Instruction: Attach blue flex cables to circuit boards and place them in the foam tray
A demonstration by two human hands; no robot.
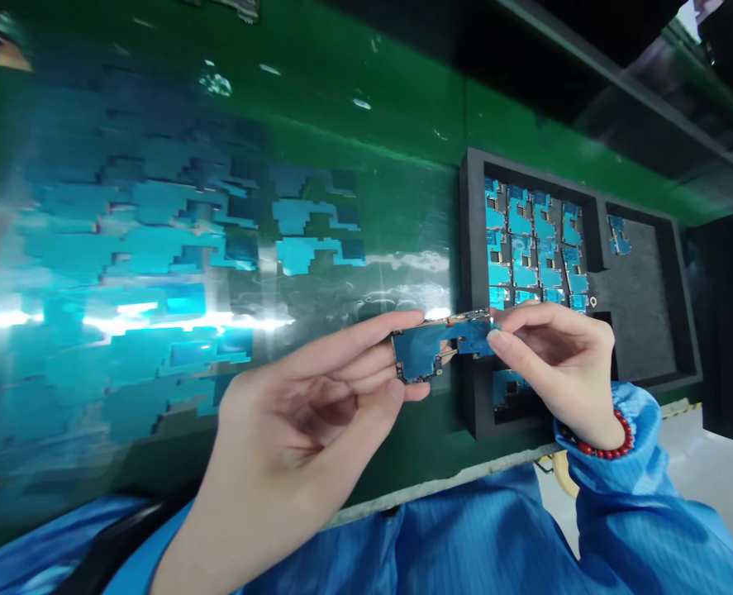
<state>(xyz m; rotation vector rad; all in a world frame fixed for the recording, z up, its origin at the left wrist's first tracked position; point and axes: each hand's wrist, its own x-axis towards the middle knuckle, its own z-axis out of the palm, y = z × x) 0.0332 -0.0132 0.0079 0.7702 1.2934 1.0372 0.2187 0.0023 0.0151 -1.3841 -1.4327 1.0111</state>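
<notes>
Between my two hands is a small circuit board (418,350) with a blue film over its face, held above the green work surface. My left hand (316,405) grips its left end, thumb at the lower edge and fingers behind. At the right end, my right hand (552,355) pinches the board's corner between thumb and forefinger. Just beyond, a black foam tray (476,248) holds rows of similar blue-faced boards (523,260) in its left compartment. My right hand and the held board hide part of that tray.
Many blue film pieces (118,264) lie in rows on the green surface (397,198) at left, under strong glare. One board (619,236) sits in the tray's right compartment. A dark shelf rail (626,78) runs across the upper right. The table edge (453,483) is close to my body.
</notes>
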